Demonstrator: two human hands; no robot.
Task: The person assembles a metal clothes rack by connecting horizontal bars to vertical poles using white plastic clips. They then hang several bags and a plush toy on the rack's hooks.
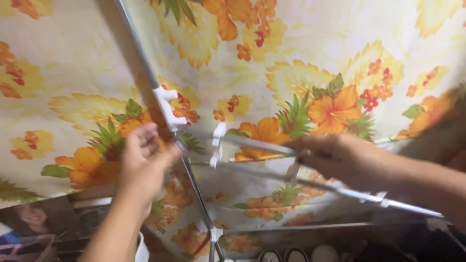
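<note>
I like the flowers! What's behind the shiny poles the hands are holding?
Flowered cloth hangs right behind the metal poles. It covers whatever is farther back, so that cannot be seen.

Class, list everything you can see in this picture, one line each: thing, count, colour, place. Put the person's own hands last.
Floral cloth: one, cream with orange and yellow flowers and green leaves, fills the background.
Metal rods: several, silver, crossing the middle from upper left to lower right.
Plastic connectors: a few, white, joining the rods near the centre and at the bottom.
Printed picture: one, dark, lower left corner.
Round objects: three, dark and pale, bottom edge; too cropped to identify.
Left hand: one, fingers curled beside the rod just under the upper connector.
Right hand: one, closed around a near-horizontal rod, right of centre.
</note>
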